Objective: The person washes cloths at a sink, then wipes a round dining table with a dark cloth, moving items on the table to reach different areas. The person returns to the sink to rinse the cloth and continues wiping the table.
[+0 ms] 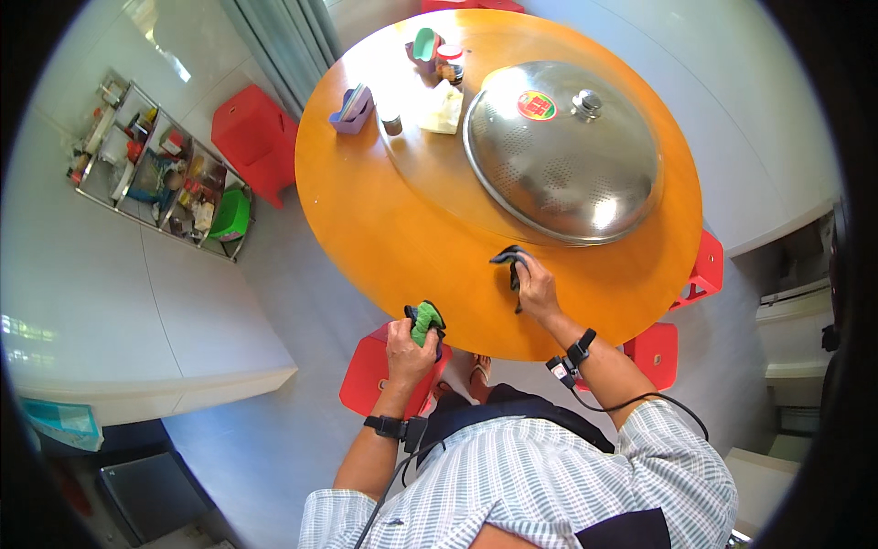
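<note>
My left hand (410, 350) grips a crumpled green cloth (426, 321) with dark edging, just off the near left edge of the round wooden table (357, 233). In my right hand (537, 285) is a dark grey cloth (511, 257), bunched above the tabletop and partly hanging down. Beyond that hand a large domed steel lid (576, 178) with a knob and patches of small holes rests on a glass turntable (418, 178). What lies under the lid is hidden.
Toward the back left stand a purple holder (351, 117), a small dark jar (392, 124), a tissue pack (442, 108) and a red-lidded jar (450, 65). Red plastic stools (367, 374) surround the table. A loaded metal rack (161, 171) stands at the left wall.
</note>
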Action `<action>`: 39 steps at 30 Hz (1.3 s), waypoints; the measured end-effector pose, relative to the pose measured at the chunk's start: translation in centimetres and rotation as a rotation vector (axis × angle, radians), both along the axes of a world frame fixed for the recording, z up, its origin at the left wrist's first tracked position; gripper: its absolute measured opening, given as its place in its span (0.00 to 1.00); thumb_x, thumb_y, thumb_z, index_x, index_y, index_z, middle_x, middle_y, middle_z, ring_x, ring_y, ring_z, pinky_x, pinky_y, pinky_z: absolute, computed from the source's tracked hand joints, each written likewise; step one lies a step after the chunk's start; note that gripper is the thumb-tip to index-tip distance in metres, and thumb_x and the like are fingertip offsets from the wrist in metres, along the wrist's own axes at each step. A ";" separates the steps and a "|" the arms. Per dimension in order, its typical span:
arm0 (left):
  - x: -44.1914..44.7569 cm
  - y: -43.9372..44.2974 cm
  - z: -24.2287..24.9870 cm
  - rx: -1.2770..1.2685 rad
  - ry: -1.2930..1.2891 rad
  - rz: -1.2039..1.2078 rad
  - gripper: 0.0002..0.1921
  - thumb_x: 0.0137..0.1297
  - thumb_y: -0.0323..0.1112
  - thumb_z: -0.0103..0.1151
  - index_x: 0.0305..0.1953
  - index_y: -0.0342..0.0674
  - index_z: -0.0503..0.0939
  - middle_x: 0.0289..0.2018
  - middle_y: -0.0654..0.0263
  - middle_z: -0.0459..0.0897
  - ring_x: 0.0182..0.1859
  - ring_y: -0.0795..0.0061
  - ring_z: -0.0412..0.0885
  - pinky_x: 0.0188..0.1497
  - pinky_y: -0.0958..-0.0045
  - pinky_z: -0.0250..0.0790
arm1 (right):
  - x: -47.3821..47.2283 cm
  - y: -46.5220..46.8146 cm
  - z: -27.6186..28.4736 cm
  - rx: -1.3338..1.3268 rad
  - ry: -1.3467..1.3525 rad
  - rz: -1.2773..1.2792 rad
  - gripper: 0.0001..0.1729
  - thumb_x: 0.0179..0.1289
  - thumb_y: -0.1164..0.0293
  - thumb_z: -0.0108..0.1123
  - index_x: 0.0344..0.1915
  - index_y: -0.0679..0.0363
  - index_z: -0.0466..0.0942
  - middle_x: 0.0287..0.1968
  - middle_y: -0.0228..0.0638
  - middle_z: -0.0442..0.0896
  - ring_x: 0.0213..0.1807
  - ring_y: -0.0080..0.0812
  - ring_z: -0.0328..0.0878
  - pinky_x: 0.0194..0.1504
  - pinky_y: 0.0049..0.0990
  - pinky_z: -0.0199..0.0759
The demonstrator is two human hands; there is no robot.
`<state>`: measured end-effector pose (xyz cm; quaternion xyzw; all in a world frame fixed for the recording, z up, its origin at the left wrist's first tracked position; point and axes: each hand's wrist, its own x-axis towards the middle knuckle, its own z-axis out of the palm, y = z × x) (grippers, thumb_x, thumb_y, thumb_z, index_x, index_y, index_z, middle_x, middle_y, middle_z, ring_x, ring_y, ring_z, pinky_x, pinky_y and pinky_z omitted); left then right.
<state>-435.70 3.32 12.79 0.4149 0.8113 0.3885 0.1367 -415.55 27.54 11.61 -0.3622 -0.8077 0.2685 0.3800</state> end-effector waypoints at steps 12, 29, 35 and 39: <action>4.2 7.5 3.3 -0.133 0.156 -0.334 0.20 0.62 0.41 0.73 0.47 0.33 0.81 0.50 0.42 0.78 0.50 0.38 0.84 0.51 0.46 0.80 | 4.2 3.2 3.6 -0.391 0.110 -0.177 0.21 0.86 0.58 0.55 0.48 0.67 0.82 0.26 0.38 0.77 0.28 0.32 0.74 0.33 0.36 0.69; 1.4 11.5 4.0 -0.164 0.171 -0.397 0.37 0.67 0.53 0.72 0.67 0.30 0.77 0.64 0.33 0.77 0.68 0.36 0.78 0.69 0.48 0.74 | -4.8 2.8 11.0 -0.308 0.121 0.124 0.23 0.82 0.63 0.59 0.68 0.64 0.80 0.48 0.48 0.87 0.46 0.41 0.83 0.50 0.38 0.77; -9.9 11.0 1.9 -0.063 -0.294 -0.017 0.32 0.68 0.38 0.71 0.67 0.25 0.75 0.58 0.36 0.78 0.62 0.37 0.79 0.67 0.48 0.74 | -15.5 2.3 4.6 -0.125 -0.281 0.532 0.34 0.66 0.75 0.66 0.72 0.70 0.73 0.73 0.63 0.75 0.69 0.64 0.74 0.72 0.50 0.70; -14.3 14.8 -0.6 -0.052 -0.039 -0.069 0.33 0.66 0.34 0.71 0.69 0.27 0.72 0.63 0.38 0.75 0.67 0.40 0.76 0.68 0.50 0.73 | -18.9 2.9 1.0 -0.196 -0.330 0.387 0.37 0.58 0.82 0.64 0.70 0.72 0.72 0.66 0.63 0.80 0.66 0.62 0.78 0.69 0.49 0.73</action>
